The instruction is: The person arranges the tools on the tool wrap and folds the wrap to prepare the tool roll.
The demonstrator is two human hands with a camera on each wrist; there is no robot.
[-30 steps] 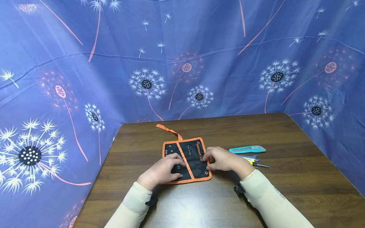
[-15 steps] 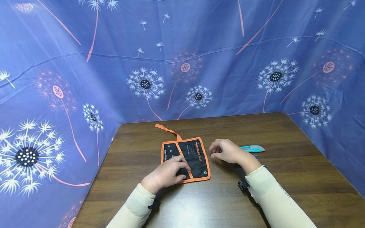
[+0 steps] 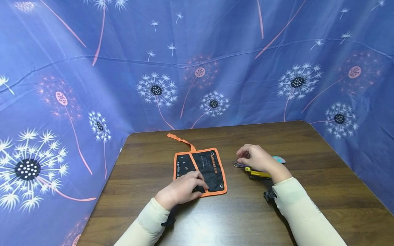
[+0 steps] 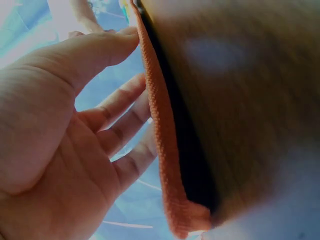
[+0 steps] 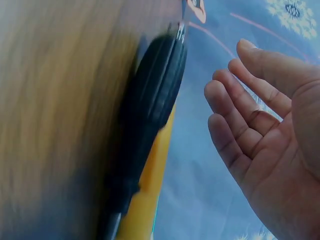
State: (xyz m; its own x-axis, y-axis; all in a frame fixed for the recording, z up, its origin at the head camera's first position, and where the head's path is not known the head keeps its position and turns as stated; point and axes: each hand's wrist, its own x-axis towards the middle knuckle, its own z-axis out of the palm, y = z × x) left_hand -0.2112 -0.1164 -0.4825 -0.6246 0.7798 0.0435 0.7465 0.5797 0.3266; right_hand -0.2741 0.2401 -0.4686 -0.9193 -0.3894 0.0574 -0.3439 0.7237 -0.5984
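Note:
My left hand (image 3: pixel 184 188) rests on the lower part of a black tool pouch (image 3: pixel 212 174) with orange trim, which lies spread flat. In the left wrist view the fingertips (image 4: pixel 131 42) touch the pouch's orange edge (image 4: pixel 160 130) without curling round it. My right hand (image 3: pixel 261 159) hovers over a small group of tools, its fingers loosely bent and holding nothing. Beneath it lie a wrench (image 3: pixel 236 165), a tool with a yellow handle (image 3: pixel 260 174) and a black screwdriver (image 5: pixel 150 95); the right wrist view shows a gap between fingers and screwdriver. The hand partly covers a teal utility knife (image 3: pixel 279 159).
Everything lies on a brown wooden table (image 3: pixel 147 153). An orange strap (image 3: pixel 181 140) runs from the pouch's far edge toward the back left. A blue dandelion-print cloth (image 3: pixel 184 41) hangs behind and beside the table.
My right hand has left the pouch's right edge and moved right, over the tools. My left hand has shifted slightly toward the pouch's near edge. The pouch has stayed in place.

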